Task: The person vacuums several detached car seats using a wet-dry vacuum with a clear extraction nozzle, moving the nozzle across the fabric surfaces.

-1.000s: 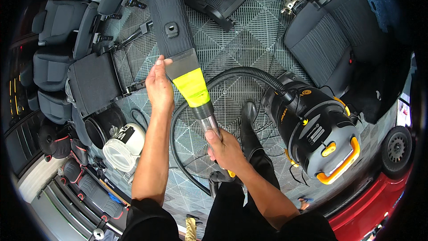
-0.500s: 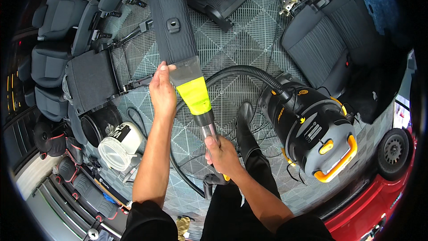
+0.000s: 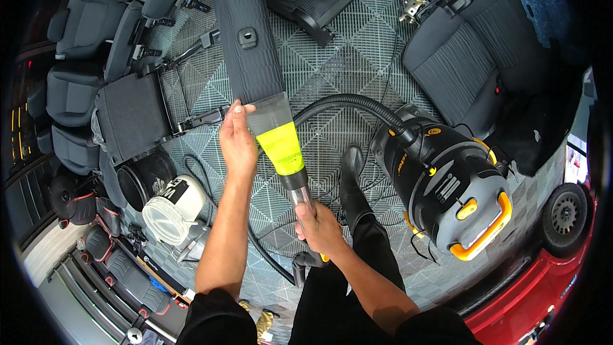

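In my right hand [image 3: 321, 227], closed round its tube, is a vacuum nozzle [image 3: 281, 150] with a clear flat mouth and a bright yellow-green band. The mouth lies against the near end of a dark grey fabric seat backrest [image 3: 258, 70], whose long narrow face has two headrest holes. My left hand [image 3: 239, 144] pinches the backrest's near left corner, thumb on top, beside the nozzle mouth; the fingers underneath are partly hidden. From the nozzle handle, a black hose [image 3: 348, 99] loops across to a black and grey vacuum cleaner [image 3: 447, 182] with a yellow handle.
Removed car seats stand on the left [image 3: 76, 92], and another seat [image 3: 456, 57] sits at the right. A white bucket [image 3: 167, 217] is left of my arm. Hose and cables cross the grey tiled floor around my boot [image 3: 353, 182]. A red car [image 3: 543, 287] stands lower right.
The nozzle has slid a little toward me along the backrest. My left hand has shifted the same way, while the right keeps its grip on the tube.
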A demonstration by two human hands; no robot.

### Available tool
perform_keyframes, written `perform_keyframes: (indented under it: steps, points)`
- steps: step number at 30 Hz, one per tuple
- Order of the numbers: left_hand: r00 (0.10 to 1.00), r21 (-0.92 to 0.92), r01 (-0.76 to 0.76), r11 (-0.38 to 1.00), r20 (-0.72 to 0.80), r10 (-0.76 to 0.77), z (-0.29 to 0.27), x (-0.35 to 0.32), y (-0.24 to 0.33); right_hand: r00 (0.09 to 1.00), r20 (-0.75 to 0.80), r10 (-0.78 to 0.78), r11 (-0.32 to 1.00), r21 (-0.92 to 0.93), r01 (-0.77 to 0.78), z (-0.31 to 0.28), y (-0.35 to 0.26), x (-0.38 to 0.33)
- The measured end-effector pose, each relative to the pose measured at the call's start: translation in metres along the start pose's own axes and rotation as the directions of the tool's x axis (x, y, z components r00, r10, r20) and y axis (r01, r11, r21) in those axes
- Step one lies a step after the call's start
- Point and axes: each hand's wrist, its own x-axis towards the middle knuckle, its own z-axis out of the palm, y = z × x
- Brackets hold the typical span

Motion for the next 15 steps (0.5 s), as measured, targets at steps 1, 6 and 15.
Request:
perform_keyframes:
  steps: [1, 6, 15]
  points:
    - [1.0, 0.002, 0.012, 1.0, -0.002, -0.012, 0.0, -0.001, -0.001, 1.0, -0.002, -0.001, 1.0, 0.002, 0.001, 0.0, 0.005, 0.0]
    - [1.0, 0.037, -0.008, 0.999, -0.014, 0.009, 0.002, -0.006, -0.006, 1.0, -0.013, 0.0, 1.0, -0.008, 0.0, -0.001, 0.015, -0.001]
    - [0.999, 0.069, 0.0, 0.998, -0.049, 0.004, 0.005, -0.018, -0.008, 0.998, 0.021, 0.055, 0.998, 0.01, -0.055, -0.008, 0.018, -0.009]
